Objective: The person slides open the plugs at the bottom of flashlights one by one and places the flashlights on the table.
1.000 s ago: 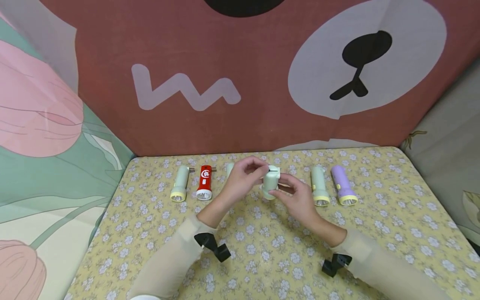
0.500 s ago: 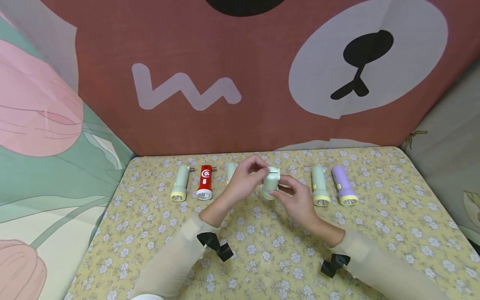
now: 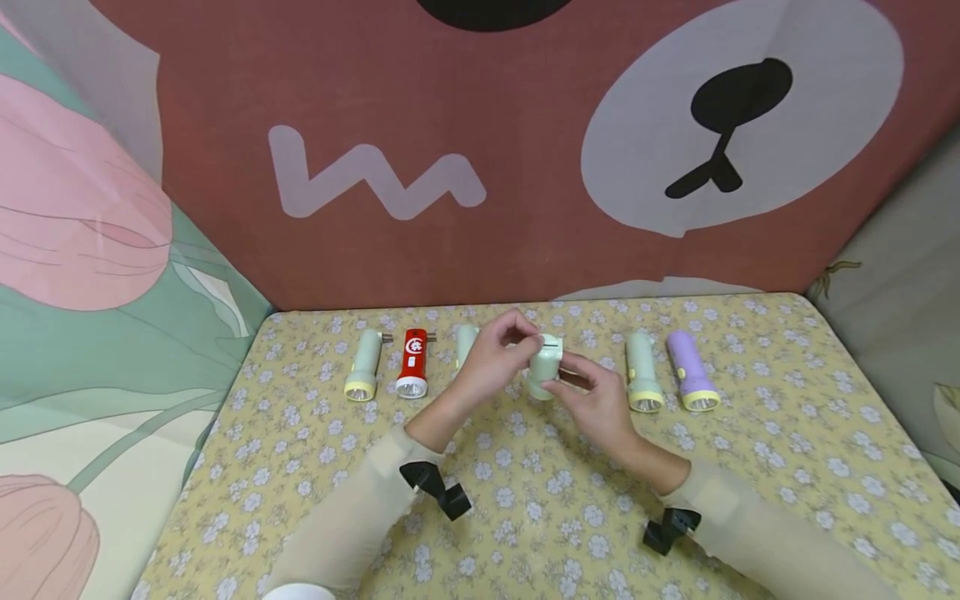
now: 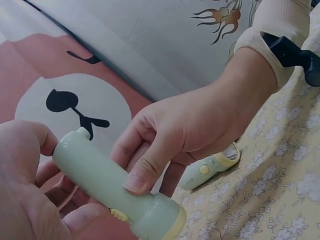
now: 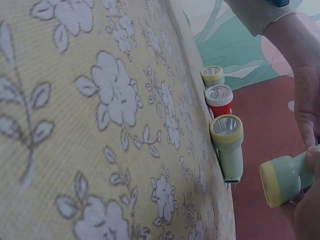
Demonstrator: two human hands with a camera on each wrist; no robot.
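Note:
Between both hands, above the table, a pale green flashlight [image 3: 546,365] with a yellow rim is held tail up. My right hand [image 3: 600,404] grips its body between thumb and fingers, as the left wrist view also shows. My left hand [image 3: 489,357] has curled fingers at the tail end, one fingertip touching the end and the thumb close to the yellow switch [image 4: 119,215]. A dark slot shows on the tail in the head view. The lit end's yellow ring [image 5: 270,184] appears in the right wrist view. Some left fingers are hidden behind the body.
On the floral tablecloth [image 3: 525,517] a row of flashlights lies: green [image 3: 365,364] and red [image 3: 412,362] at left, another green [image 3: 465,340] partly behind my left hand, then green [image 3: 642,371] and purple [image 3: 692,371] at right. A printed cloth [image 3: 525,225] hangs behind.
The left forearm has shifted slightly to the right, and the head view has moved a little. Both hands keep nearly the same hold on the flashlight.

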